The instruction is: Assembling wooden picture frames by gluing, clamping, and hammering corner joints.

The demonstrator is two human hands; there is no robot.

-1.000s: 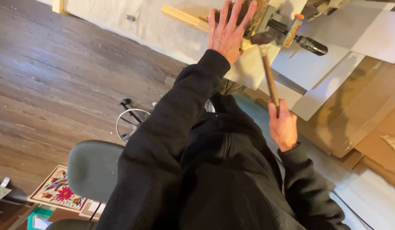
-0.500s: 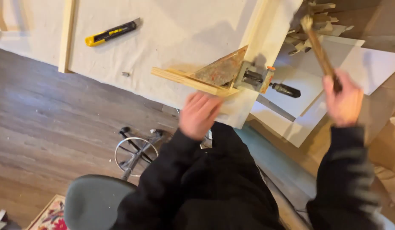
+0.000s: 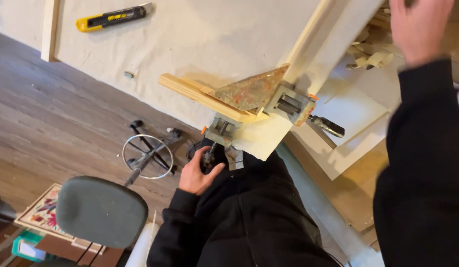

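Note:
A rusty corner clamp [image 3: 249, 94] sits at the edge of the cloth-covered table [image 3: 199, 44] and holds two pale wooden strips [image 3: 199, 94] at a right angle. My left hand [image 3: 197, 173] is below the table edge, closed around the clamp's dark screw handle [image 3: 209, 157]. The clamp's second handle [image 3: 328, 126] sticks out to the right. My right hand [image 3: 420, 29] is raised at the top right, blurred by motion, above a pile of wood offcuts [image 3: 368, 52]. Whether it holds anything is not visible.
A yellow utility knife [image 3: 113, 17] lies at the table's far side, a wooden slat [image 3: 50, 29] at its left edge, a small screw [image 3: 128, 75] near the front. On the wood floor stand a stool base with a ring [image 3: 147, 155] and a grey-green chair [image 3: 100, 210]. White boards [image 3: 353, 143] lean at right.
My left hand dropped from above the table to the clamp's screw handle under the edge. My right hand, which held a wooden stick, rose to the top right and is now blurred.

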